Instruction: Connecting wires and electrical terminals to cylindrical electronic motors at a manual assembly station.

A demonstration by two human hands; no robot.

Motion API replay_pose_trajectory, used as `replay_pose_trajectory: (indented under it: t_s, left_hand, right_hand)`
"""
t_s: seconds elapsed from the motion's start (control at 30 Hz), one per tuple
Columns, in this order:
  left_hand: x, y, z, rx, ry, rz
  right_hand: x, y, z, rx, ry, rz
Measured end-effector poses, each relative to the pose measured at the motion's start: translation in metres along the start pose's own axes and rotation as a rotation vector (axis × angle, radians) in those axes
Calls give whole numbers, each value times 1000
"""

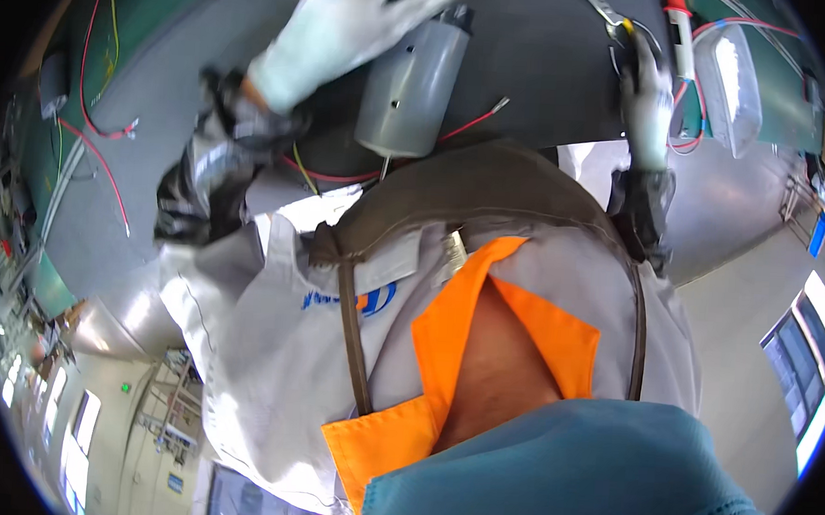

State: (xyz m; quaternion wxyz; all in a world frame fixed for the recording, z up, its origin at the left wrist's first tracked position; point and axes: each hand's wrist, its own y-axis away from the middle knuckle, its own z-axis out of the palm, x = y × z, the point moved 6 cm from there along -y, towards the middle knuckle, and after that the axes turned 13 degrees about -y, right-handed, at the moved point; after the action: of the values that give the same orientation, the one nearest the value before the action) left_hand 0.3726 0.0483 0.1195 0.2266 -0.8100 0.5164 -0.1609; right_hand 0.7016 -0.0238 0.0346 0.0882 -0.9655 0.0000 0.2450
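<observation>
One small dark cylinder with red leads (54, 85), far left. White-gloved left hand (364, 31): fingers half bent over the far end of a grey metal cylinder (407, 99), near edge of dark tabletop (544, 69). Gloved right hand (647, 97): fingers slightly bent beside a steel hand tool (601, 4); grip can't be told. Step seems: steadying cylinder, handling tool. Next move calls for secure holds.
</observation>
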Motion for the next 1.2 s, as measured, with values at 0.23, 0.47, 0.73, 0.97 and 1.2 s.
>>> replay_pose_trajectory:
  t_s: [0.23, 0.47, 0.73, 0.97, 1.2]
  left_hand:
    - [-33, 21, 21, -34, 1236, -277]
    - [-62, 51, 58, 149, 1848, -923]
    - [-56, 46, 50, 51, 1716, -1180]
    - [-57, 50, 36, -33, 1678, -1056]
    - [-25, 101, -97, 7, 815, -510]
  right_hand:
    - [1, 104, -12, -130, -25, -32]
    - [-2, 55, -17, -321, -1048, 497]
    - [-135, -47, 8, -641, -504, -351]
    - [-149, -43, 6, -591, 174, -491]
    - [-95, -48, -13, -347, 216, -229]
